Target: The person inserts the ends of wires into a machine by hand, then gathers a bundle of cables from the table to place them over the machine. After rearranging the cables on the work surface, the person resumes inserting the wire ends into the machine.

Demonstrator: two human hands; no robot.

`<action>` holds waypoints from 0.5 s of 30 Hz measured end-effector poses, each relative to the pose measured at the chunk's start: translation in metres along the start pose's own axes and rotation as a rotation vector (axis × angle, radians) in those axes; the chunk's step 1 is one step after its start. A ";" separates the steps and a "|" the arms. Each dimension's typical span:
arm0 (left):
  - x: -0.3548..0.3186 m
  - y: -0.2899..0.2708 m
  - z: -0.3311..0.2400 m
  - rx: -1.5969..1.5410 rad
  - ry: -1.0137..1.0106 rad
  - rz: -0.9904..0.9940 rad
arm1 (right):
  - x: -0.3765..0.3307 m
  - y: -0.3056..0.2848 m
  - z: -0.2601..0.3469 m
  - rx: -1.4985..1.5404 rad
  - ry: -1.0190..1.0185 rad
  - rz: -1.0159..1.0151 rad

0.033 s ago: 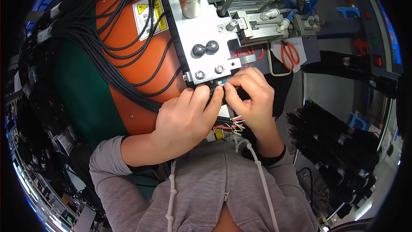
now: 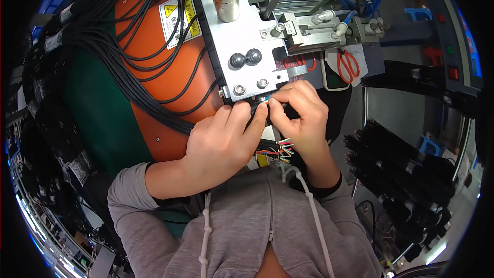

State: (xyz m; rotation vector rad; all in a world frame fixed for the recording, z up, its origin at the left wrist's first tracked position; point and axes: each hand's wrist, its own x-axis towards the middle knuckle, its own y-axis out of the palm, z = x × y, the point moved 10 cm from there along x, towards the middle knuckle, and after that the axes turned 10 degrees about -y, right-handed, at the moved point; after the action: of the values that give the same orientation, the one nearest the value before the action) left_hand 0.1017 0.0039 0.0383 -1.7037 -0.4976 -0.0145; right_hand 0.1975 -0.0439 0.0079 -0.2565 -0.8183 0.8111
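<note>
A bright metal fixture block (image 2: 242, 36) with two black ball knobs stands in front of me. My left hand (image 2: 218, 141) is closed at its near edge, thumb and fingers pressed round a black cable end that they mostly hide. Beside it, my right hand (image 2: 302, 116) pinches thin coloured wires (image 2: 265, 100), blue and orange among them, just below the block. The fingertips of both hands nearly meet there. Under my hands, close to my body, lie several black cables whose stripped ends fan out in red, white, green and yellow wires (image 2: 283, 150).
Black cables (image 2: 149, 110) run in a bundle across the orange and green surface (image 2: 170, 87) at left. Red-handled scissors (image 2: 348, 67) lie right of the fixture, near air cylinders with blue hoses (image 2: 345, 0). Bundled black cables (image 2: 401, 170) hang at far right, below a control panel with buttons (image 2: 453, 51).
</note>
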 end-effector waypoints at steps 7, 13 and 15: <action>0.000 0.001 0.008 -0.091 0.017 -0.035 | -0.034 0.022 -0.052 0.426 0.484 -0.055; 0.004 -0.002 0.011 -0.150 0.003 -0.041 | -0.033 0.022 -0.048 0.405 0.471 -0.051; 0.002 -0.001 0.012 -0.065 -0.005 0.030 | -0.021 0.017 -0.036 0.296 0.364 -0.056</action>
State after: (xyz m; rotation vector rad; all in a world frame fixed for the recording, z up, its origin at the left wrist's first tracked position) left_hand 0.1000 0.0155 0.0370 -1.7746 -0.4801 -0.0043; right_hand 0.2058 -0.0442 -0.0360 -0.1113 -0.3561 0.7921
